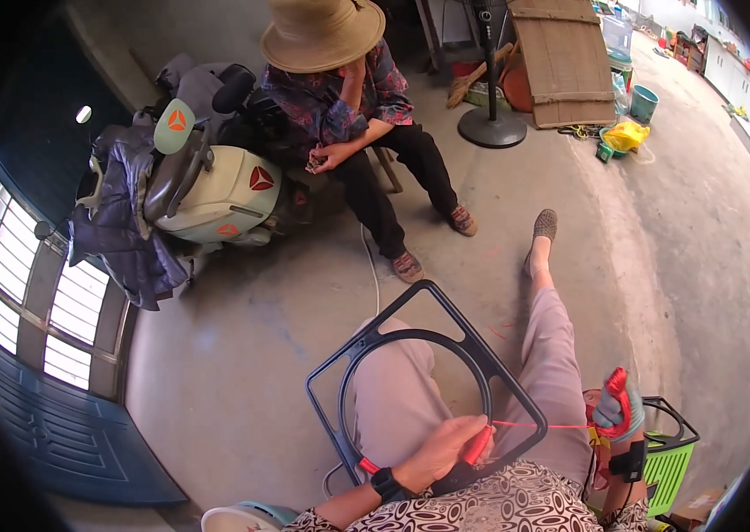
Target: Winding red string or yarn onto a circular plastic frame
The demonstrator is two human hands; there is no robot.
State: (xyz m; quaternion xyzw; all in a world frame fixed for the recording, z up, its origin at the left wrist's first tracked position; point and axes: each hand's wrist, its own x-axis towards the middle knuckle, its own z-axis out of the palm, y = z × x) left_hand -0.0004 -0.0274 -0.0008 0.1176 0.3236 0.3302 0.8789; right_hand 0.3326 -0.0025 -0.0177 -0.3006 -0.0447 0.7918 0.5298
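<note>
Concrete floor [242, 355] below; left hand [446, 450] grips black frame [472, 344], right hand [614, 413] clutches red cord [618, 383]; slack could loosen the wrap [478, 444].

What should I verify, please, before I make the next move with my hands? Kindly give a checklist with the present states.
1. Left hand grips the black frame: ok.
2. Right hand, gloved, holds the bundled red cord: ok.
3. Red strand between the hands runs straight, without slack: ok.
4. Cord secured beneath the left fingers: cannot tell, hidden.
5. Floor free of cables: not ok, a white cable lies there.
</note>
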